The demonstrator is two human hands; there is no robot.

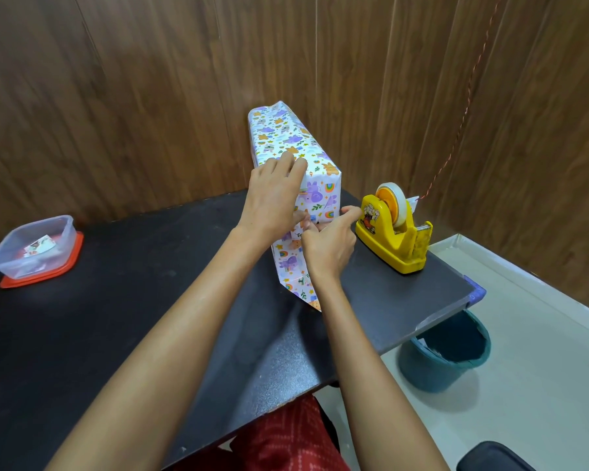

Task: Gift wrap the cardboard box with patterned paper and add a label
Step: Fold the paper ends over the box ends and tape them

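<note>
Head view: the box (288, 141), already covered in patterned paper (320, 195), is stood on the black table (116, 334) just to the left of the yellow tape dispenser (393, 232), close beside it but not touching. Its length runs away from the dispenser towards the wooden wall, and the far end of the wrapping is seen puckered and unsealed. At the near end, a pointed flap of the paper (296, 277) is laid out flat on the table, to the left of the dispenser and nearer the person.

The left hand (272, 198) is laid over the upper near corner of the box, on the side away from the dispenser. Its fingers are held nearly straight and pressed flat on the top face, and nothing is gripped by them.

The right hand (330, 243) is held between the box and the dispenser, against the near end face. Its fingers are curled, and a fold of the paper is pinched at their tips; one finger is stretched out towards the dispenser.

Far to the left of the dispenser, a clear plastic container (34, 246) is set on a red lid, with a small printed card (41, 246) inside. Below and to the right of the dispenser, a teal bin (446, 351) is stood on the floor.
</note>
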